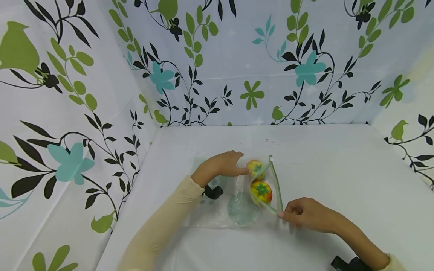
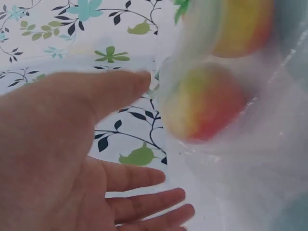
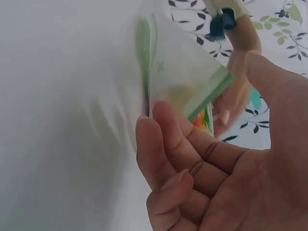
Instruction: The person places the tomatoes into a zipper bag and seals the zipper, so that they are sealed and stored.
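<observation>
A clear zip bag [image 1: 217, 216] with green mouth strips lies on the white table, its mouth spread apart on the right. Inside, near the mouth, sit two yellow-red fruits with green leafy tops: a nearer fruit [image 1: 261, 191] and a farther fruit [image 1: 255, 168]. My left hand [image 1: 223, 164] is over the bag's far side, fingers extended, thumb close to the farther fruit. In the left wrist view, plastic blurs both fruits. My right hand [image 1: 306, 214] pinches the near corner of the bag's mouth, with curled fingers [image 3: 161, 139] at the plastic edge.
A pale teal round patch [image 1: 242, 209] shows on the bag. The white table [image 1: 322, 158] extends around it. Cloth with leaf and bird prints [image 1: 217, 94] hangs behind and at the sides. Each wrist carries a black camera mount [image 1: 214, 192].
</observation>
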Motion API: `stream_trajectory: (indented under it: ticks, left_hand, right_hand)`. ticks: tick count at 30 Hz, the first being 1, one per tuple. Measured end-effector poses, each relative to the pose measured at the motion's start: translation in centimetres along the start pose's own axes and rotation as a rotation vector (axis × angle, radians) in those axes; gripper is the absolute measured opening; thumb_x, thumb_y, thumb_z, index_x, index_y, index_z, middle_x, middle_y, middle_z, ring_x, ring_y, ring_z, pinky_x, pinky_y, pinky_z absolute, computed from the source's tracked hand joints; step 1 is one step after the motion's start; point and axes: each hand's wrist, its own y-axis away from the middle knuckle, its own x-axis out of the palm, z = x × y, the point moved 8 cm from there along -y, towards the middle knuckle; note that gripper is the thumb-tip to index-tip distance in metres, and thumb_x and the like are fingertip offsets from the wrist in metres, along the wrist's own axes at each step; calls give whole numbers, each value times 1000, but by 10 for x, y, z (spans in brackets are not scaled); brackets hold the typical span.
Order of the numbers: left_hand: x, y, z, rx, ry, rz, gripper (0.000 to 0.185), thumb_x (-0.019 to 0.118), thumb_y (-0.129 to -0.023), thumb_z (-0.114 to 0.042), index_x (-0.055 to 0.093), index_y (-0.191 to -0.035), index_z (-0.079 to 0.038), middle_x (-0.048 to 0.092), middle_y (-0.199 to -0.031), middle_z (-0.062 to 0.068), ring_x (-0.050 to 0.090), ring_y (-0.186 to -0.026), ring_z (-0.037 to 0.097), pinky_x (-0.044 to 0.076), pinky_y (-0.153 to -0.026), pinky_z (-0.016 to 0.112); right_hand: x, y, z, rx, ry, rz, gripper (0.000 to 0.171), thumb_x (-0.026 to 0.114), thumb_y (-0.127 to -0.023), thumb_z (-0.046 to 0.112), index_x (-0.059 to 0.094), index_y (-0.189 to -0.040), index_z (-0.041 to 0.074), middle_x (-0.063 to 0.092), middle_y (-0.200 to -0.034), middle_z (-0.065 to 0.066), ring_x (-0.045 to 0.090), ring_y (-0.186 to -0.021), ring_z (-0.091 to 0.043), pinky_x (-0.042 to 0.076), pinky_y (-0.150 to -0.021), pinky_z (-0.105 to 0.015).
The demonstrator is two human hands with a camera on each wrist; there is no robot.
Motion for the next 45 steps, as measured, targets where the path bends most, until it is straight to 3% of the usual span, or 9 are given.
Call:
stream_trajectory:
  ticks: [5,11,17,23,33,39,45]
  left_hand:
    - [-3,-28,-14,101,-23,24,65,51,-103,-45,39,-153,-6,38,-155,11,33,-143,25,28,-114,38]
    - [2,-59,-26,166,-22,68,52,47,-107,-36,44,-151,-9,44,-152,7,42,-137,22,34,-109,35]
    - [4,-76,-40,240,9,104,43,42,-109,-24,47,-150,-12,48,-149,6,47,-133,20,37,-107,33]
    - [7,-92,-42,267,-3,81,37,41,-109,-18,56,-142,-10,56,-140,6,51,-127,18,37,-105,29]
    - [-2,-91,-34,246,41,17,24,49,-107,-21,68,-117,-12,64,-111,0,55,-93,13,44,-85,26]
    - [-8,-83,-15,250,91,-7,19,52,-106,-21,69,-108,-12,63,-97,-1,54,-84,14,43,-77,27]
    - [-14,-71,9,228,129,-16,18,55,-105,-23,69,-102,-12,63,-96,-1,53,-84,14,43,-75,27]
  right_hand:
    - [16,-2,0,-9,-81,35,36,58,-100,46,70,-84,15,68,-76,-1,64,-69,-23,48,-60,-33]
    - [22,-2,1,-3,-77,-3,39,58,-99,47,71,-80,15,68,-70,0,64,-64,-22,47,-58,-33]
    - [24,-4,3,-2,-101,-31,39,57,-100,45,73,-81,15,67,-70,0,64,-64,-21,48,-57,-33]
    - [24,-2,3,4,-79,-59,41,57,-100,48,72,-78,16,68,-70,2,64,-65,-21,47,-56,-32]
    - [14,3,1,-20,-55,-96,39,57,-100,47,71,-83,16,69,-72,3,64,-65,-19,49,-56,-33]
    - [0,-1,-10,-19,-61,-124,35,58,-101,44,72,-90,14,69,-78,3,65,-68,-20,50,-57,-32]
    - [-20,-1,-16,-27,-35,-195,32,59,-100,43,70,-93,14,69,-82,3,65,-70,-19,51,-60,-31]
